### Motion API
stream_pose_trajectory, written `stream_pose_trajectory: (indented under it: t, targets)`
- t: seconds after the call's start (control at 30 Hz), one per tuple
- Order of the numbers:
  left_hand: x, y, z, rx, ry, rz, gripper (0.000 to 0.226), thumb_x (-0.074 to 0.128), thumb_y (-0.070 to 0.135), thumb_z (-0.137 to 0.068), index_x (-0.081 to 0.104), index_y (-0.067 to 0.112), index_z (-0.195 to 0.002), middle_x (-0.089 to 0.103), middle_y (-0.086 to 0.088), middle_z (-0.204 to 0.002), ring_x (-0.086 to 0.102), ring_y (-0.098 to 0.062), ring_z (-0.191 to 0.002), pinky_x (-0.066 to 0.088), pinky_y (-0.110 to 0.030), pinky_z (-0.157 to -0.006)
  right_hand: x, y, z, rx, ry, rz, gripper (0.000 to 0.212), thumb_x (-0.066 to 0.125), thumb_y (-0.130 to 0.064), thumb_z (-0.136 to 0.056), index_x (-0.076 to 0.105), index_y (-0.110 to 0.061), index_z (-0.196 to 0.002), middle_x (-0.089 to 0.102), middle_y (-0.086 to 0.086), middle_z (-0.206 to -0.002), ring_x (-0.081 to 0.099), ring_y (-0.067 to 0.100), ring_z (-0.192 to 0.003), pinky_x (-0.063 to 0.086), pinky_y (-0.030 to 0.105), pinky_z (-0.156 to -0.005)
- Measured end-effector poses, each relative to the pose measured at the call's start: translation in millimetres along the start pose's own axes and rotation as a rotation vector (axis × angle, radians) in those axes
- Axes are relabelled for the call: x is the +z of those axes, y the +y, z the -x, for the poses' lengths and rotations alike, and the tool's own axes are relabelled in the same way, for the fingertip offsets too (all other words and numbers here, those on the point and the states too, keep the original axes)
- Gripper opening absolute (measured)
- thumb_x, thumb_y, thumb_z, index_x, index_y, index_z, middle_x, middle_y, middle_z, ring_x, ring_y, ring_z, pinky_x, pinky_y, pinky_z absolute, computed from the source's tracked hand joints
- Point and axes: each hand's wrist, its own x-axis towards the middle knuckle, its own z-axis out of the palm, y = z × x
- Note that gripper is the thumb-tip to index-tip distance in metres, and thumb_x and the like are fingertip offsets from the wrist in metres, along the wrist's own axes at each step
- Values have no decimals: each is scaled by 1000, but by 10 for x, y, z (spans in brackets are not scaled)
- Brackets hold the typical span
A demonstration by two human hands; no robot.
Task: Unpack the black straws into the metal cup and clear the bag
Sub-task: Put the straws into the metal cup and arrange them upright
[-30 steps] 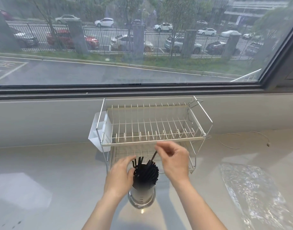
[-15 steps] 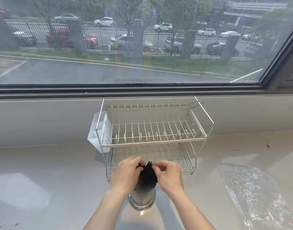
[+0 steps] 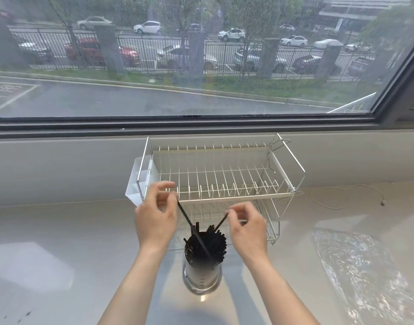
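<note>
A shiny metal cup stands on the pale counter, straight in front of me. A bundle of black straws fills it, ends sticking out of the rim. My left hand is raised above and left of the cup, pinching the top of one black straw that slants down into the cup. My right hand is up and right of the cup, pinching the tip of another black straw. The clear plastic bag lies flat on the counter at the right, apart from both hands.
A two-tier wire dish rack with a white side caddy stands just behind the cup, under the window wall. A thin white cable lies on the counter at the back right.
Half a second ago both hands were cupped around the straw tops at the cup. Now they have lifted and spread apart, each drawing one straw up and outward.
</note>
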Motion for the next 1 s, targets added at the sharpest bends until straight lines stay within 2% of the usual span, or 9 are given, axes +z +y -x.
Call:
stream_pose_trajectory:
  t: [0.1, 0.23, 0.4, 0.5, 0.6, 0.67, 0.73, 0.83, 1.0]
  targets:
    - [-115, 32, -62, -68, 80, 170, 12, 69, 21, -93, 71, 33, -92, 77, 10, -82, 72, -5, -78, 55, -23, -75, -172, -177, -200, 56, 210, -326, 14, 61, -8, -92, 64, -22, -90, 76, 0, -79, 71, 19, -73, 57, 35, -69]
    - [-193, -29, -15, -284, 156, 479, 8, 72, 19, -94, 68, 23, -88, 74, -6, -85, 71, -17, -72, 61, -26, -71, -518, -217, -386, 291, 327, -815, 20, 60, 4, -94, 63, -14, -101, 68, 7, -79, 63, 10, -57, 56, 20, -55]
    - [-212, -110, 147, -635, 68, 939, 16, 69, 7, -93, 60, 14, -82, 68, -10, -85, 72, -9, -63, 63, -25, -66, -626, -94, -204, 577, 149, -1315, 29, 58, 20, -83, 53, -7, -76, 64, 16, -83, 76, 25, -72, 63, 26, -63]
    - [-133, -89, 282, -684, -115, 1012, 17, 72, -2, -81, 60, 10, -80, 71, -12, -84, 73, -15, -66, 63, -28, -68, -481, -123, -44, 544, -77, -1353, 30, 63, 20, -68, 61, -3, -88, 65, 13, -78, 78, 29, -78, 64, 29, -67]
    - [-15, -10, 418, -535, -388, 824, 37, 83, -1, -71, 70, 12, -103, 77, -7, -89, 74, -20, -78, 62, -28, -73, -265, -206, 65, 495, -317, -1206, 56, 66, 21, -67, 64, 3, -120, 70, 16, -89, 77, 36, -90, 64, 34, -76]
    - [62, 41, 476, -326, -509, 529, 33, 77, 3, -85, 74, 28, -106, 80, -3, -93, 76, -18, -85, 60, -27, -76, -170, -277, 99, 434, -406, -1090, 60, 70, 18, -72, 62, 0, -129, 73, 21, -110, 75, 38, -100, 63, 37, -83]
    - [99, 50, 484, -151, -490, 247, 31, 72, 8, -90, 74, 37, -99, 80, 8, -92, 76, -12, -85, 59, -28, -78, -142, -315, 86, 343, -433, -929, 57, 69, 17, -79, 62, -7, -130, 74, 18, -118, 74, 37, -105, 62, 36, -86]
    - [93, 18, 498, 1, -482, -38, 24, 74, 18, -87, 72, 40, -96, 76, 24, -86, 72, 0, -76, 57, -24, -74, -123, -349, 63, 247, -437, -622, 54, 55, 19, -89, 63, -18, -128, 79, 9, -108, 75, 28, -101, 60, 29, -83]
    - [176, 57, 638, 72, -424, -221, 17, 61, 31, -88, 60, 44, -99, 69, 33, -76, 65, 10, -74, 54, -26, -68, 20, -397, 122, 266, -404, -476, 58, 39, 15, -84, 72, -26, -108, 58, 1, -93, 61, 13, -85, 55, 34, -91]
